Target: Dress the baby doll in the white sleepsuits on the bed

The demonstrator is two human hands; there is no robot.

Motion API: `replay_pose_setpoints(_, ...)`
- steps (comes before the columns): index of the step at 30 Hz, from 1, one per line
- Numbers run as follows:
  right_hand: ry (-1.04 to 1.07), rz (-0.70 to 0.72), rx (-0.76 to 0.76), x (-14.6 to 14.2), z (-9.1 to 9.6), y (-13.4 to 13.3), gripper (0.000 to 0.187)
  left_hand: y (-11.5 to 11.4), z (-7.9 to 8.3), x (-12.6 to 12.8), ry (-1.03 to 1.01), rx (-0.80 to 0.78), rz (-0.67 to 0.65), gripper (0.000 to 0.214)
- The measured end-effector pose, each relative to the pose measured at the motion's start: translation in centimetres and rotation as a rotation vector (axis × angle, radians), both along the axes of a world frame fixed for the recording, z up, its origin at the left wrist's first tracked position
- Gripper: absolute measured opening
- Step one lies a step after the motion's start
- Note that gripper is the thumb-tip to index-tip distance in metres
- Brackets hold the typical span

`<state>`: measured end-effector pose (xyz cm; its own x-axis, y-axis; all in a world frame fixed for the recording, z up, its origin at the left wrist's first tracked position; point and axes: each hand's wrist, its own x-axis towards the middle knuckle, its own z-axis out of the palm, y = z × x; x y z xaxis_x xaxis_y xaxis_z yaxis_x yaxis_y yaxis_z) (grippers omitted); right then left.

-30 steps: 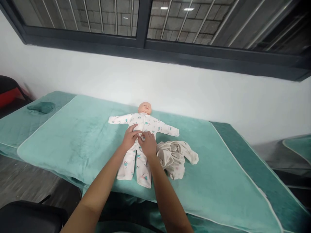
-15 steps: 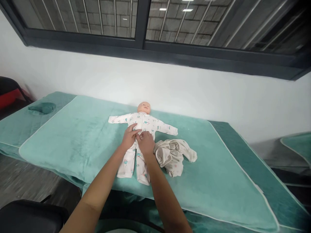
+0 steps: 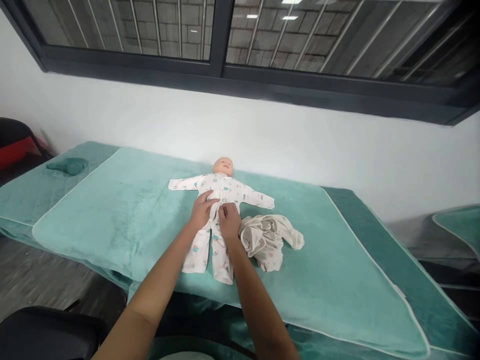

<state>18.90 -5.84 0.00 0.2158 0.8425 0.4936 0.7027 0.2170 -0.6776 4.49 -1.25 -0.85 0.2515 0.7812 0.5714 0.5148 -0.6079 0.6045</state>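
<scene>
White wall (image 3: 262,135), with a green-covered bed (image 3: 337,270) before it. On the bed's middle, a doll (image 3: 223,166) lies face up, head at the collar of a patterned suit (image 3: 230,186). Right of the suit's legs, a crumpled garment (image 3: 264,237). Left hand (image 3: 200,212): unclenched across the suit's waist. Right hand (image 3: 229,220): fingers curled there; whether gripping fabric cannot be told.

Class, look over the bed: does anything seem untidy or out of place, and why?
Yes, the cloth beside the right hand: it lies crumpled in a heap, while the suit is spread out. I see no spill or damage.
</scene>
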Motion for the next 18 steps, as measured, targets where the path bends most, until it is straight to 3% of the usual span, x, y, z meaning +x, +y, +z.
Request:
replay_pose_setpoints(9, -0.015, 0.016, -0.031, 0.3, -0.1, 0.7, 0.029, 0.8, -0.5, 0.5, -0.014, -0.061, 0.020, 0.046)
replay_pose_setpoints(15, -0.059, 0.116, -0.042, 1.0, 0.2, 1.2, 0.027, 0.8, -0.2, 1.4, -0.020, -0.105, 0.071, 0.051)
replay_pose_setpoints(18, -0.069, 0.088, -0.042, 0.9, 0.2, 1.2, 0.028, 0.5, 0.1, 1.7, -0.016, -0.099, 0.100, 0.051)
